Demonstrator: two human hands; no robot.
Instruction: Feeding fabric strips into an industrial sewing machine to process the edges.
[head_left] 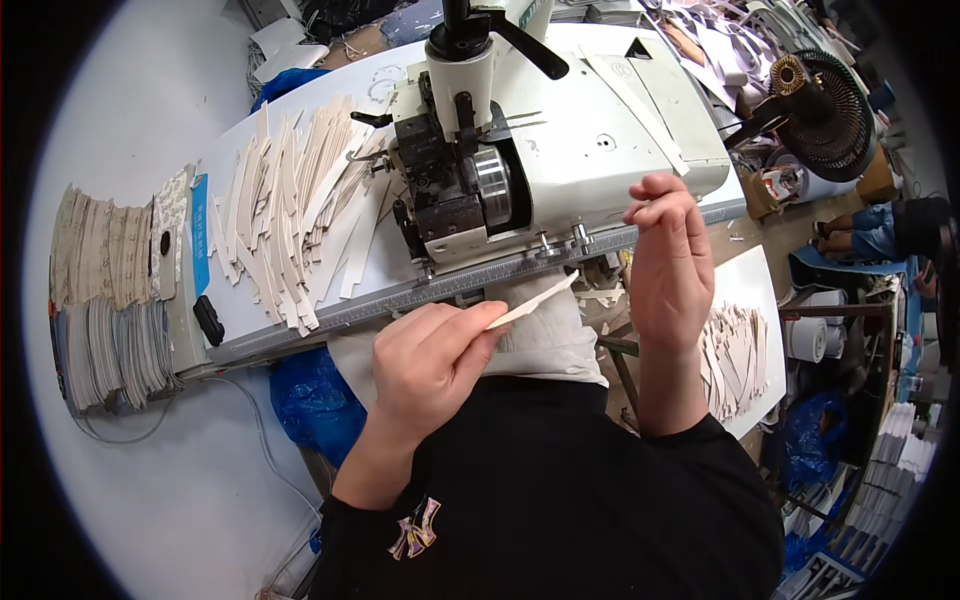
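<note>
My left hand (428, 362) pinches one end of a thin cream strip (535, 302) between thumb and fingers. The strip's free end points up and to the right, in front of the machine's edge. Raised at the right, my right hand (676, 262) is open and holds nothing, its fingers loosely bent. Just beyond both hands stands a white bench machine (610, 140) with a black head and a shiny metal roller (493, 187). A large heap of similar cream strips (290, 205) lies on the white table to the machine's left.
A metal ruler edge (380, 302) runs along the table front. More strips (735, 355) lie on a white board at right. Stacked bundles (120, 340) stand at far left, beside a blue plastic bag (318, 395). A black fan (825, 115) and another person (880, 225) are at right.
</note>
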